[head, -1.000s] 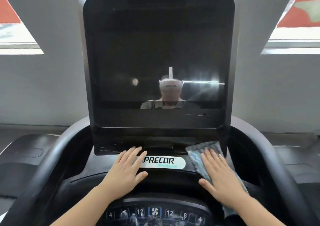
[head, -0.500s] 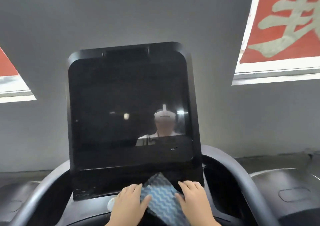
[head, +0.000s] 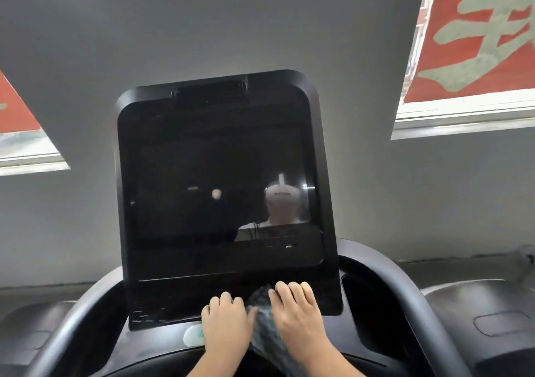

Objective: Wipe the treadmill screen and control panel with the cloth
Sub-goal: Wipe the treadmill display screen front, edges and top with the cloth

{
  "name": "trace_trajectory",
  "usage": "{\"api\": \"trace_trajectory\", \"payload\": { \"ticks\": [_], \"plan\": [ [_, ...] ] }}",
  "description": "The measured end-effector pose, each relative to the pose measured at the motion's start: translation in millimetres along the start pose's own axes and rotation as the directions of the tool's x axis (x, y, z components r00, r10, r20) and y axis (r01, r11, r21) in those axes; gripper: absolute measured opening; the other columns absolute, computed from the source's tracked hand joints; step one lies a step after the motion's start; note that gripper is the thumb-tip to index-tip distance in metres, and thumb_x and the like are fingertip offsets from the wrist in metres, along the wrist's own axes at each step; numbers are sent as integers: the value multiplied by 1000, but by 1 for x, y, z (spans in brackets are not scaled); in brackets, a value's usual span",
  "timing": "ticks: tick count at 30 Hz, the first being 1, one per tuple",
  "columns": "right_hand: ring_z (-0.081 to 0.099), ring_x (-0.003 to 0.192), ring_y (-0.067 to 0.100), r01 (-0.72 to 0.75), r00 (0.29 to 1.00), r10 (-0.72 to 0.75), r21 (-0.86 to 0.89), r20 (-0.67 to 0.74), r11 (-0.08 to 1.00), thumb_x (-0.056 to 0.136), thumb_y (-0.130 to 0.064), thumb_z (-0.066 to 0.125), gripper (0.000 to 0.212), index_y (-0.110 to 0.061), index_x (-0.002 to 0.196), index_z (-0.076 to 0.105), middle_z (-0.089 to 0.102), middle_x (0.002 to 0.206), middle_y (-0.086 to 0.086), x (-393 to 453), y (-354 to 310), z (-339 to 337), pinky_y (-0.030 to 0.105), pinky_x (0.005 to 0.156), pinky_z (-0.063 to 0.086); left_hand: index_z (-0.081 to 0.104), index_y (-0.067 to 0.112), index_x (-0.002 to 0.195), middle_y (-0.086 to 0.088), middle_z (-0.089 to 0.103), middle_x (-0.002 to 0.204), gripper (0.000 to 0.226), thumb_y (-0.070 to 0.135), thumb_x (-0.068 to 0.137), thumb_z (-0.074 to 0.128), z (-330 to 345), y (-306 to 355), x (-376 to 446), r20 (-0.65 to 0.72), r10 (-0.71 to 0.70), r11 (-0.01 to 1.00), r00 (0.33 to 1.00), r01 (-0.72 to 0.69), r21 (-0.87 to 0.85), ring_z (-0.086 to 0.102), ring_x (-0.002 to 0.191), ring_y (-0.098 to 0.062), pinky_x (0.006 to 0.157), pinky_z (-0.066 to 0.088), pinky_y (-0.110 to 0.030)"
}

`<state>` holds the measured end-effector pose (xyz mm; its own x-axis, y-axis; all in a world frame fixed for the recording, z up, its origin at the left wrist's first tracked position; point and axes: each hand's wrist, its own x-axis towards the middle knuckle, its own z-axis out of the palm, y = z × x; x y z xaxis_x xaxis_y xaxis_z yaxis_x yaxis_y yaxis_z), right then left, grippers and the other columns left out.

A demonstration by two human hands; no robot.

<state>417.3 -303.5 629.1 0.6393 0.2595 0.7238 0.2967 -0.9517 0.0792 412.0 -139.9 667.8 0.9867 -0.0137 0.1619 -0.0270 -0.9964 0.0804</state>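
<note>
Blue cloth (head: 265,336) now bunched, both hands' grip closed on it, right hand (head: 298,316) higher.

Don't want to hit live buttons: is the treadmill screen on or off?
Off, it seems. The screen is uniformly black, showing only reflections: a headset wearer and lights. No lit graphics are visible.

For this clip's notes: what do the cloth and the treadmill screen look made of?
The cloth: soft woven or microfibre fabric, matte, blue-grey with a wavy pattern; it bunches between the left hand and right hand. The treadmill screen: glossy glass or clear plastic, since it mirrors the person; its frame looks like black moulded plastic.
</note>
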Motion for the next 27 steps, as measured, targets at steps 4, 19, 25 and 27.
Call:
{"api": "trace_trajectory", "payload": {
  "ticks": [4,19,25,27],
  "plan": [
    [44,83,25,-25,998,26,-4,57,1000,80,-3,42,25,-15,82,64,52,96,5,1,1,2,43,91,40,62,19,56,-1,54,66,46,39,37,100,2,-4,-4,-82,52,998,995,-54,-17,55,58,-26,52,50,-42],
    [51,81,25,-205,979,204,78,20,976,69,-7,78,18,-19,72,64,54,90,2,23,8,-9,39,83,41,68,26,74,4,62,102,12,32,77,78,-19,-5,-4,-452,330,922,829,-387,-37,59,100,-21,106,38,-44],
    [51,121,33,-327,923,357,195,-145,925,85,-23,64,11,-18,80,73,62,124,15,39,40,-52,54,110,33,68,25,81,-6,59,135,17,35,93,59,-56,4,9,-536,337,912,774,-409,-17,49,132,-32,113,30,-59],
    [51,122,35,-370,899,403,198,-169,908,85,-24,69,10,-17,79,73,61,127,16,45,58,-62,55,114,30,68,24,81,-7,56,139,22,35,95,56,-67,18,21,-551,337,903,763,-428,-40,45,136,-33,115,27,-58]
  ]
}}
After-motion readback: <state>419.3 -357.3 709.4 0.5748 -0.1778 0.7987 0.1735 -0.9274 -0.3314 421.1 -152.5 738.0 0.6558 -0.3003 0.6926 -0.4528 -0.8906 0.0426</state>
